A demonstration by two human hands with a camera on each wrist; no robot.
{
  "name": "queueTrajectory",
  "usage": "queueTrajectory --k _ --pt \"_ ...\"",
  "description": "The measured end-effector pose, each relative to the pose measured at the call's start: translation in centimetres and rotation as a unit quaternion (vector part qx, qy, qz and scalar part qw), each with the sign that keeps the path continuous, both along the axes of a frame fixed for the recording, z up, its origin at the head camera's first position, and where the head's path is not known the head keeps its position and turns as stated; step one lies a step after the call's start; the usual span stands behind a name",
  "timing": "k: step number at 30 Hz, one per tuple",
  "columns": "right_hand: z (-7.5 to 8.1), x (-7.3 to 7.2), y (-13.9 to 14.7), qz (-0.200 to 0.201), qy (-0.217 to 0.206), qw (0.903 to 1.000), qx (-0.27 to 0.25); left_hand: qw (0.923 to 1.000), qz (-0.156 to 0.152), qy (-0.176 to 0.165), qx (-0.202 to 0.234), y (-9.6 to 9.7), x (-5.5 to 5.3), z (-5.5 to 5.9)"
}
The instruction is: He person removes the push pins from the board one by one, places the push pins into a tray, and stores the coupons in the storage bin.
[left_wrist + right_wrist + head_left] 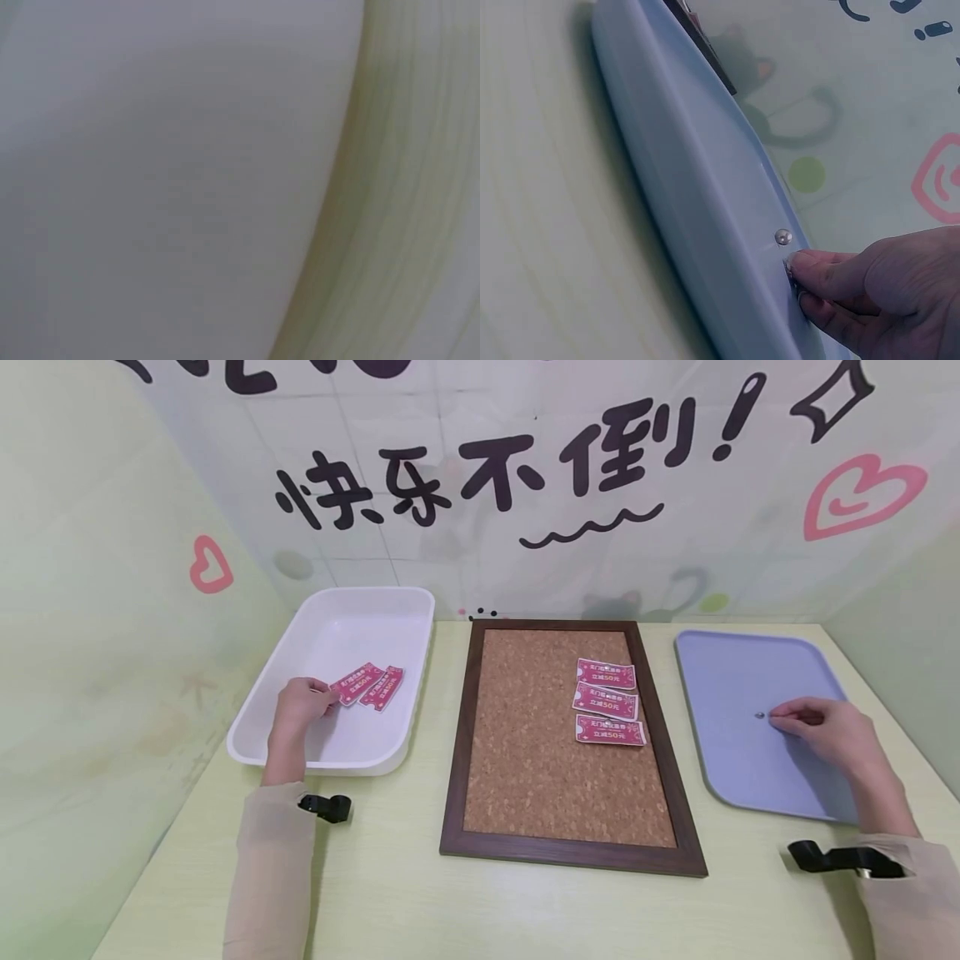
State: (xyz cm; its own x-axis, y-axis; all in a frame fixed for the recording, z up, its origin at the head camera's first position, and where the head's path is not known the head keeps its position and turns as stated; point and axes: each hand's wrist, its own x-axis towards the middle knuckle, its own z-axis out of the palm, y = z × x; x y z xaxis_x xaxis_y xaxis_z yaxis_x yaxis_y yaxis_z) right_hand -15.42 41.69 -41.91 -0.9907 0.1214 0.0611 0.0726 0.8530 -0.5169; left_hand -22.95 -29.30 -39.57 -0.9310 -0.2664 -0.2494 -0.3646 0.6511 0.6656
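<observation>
In the head view my left hand is in the white tray, pinching the left edge of a pink coupon. A second coupon overlaps it on the right. My right hand is low over the blue tray, thumb and forefinger pinched together. A small shiny pin shows at those fingertips in the right wrist view. Just beyond them, a round-headed silver pushpin lies on the tray. The left wrist view holds only blurred tray wall and table.
Between the trays lies a cork board with a dark wooden frame. Three pink coupons are in a column at its upper right, each with a small pin head near its top. A printed wall stands close behind everything.
</observation>
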Motion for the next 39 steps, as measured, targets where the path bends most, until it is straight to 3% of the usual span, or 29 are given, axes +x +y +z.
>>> queueTrajectory --k 6,18,24,31,39 --pt "0.0 0.0 0.2 0.015 -0.003 0.9999 0.000 0.9997 0.007 -0.021 0.008 0.2 0.2 0.3" --pt "0.4 -0.1 0.3 0.028 -0.007 0.9996 -0.004 0.9995 0.028 -0.007 0.011 -0.2 0.3 0.1" --pt "1.0 -0.1 -0.4 0.021 0.023 0.9995 -0.006 0.9985 0.042 0.027 0.022 0.1 0.5 0.3" --pt "2.2 -0.3 -2.1 0.028 0.081 0.9959 -0.029 0.9957 0.019 0.071 0.056 0.3 0.3 0.2" --pt "3.2 -0.3 -4.8 0.064 0.087 0.9917 -0.071 0.9902 0.011 0.096 0.100 1.5 0.1 0.5"
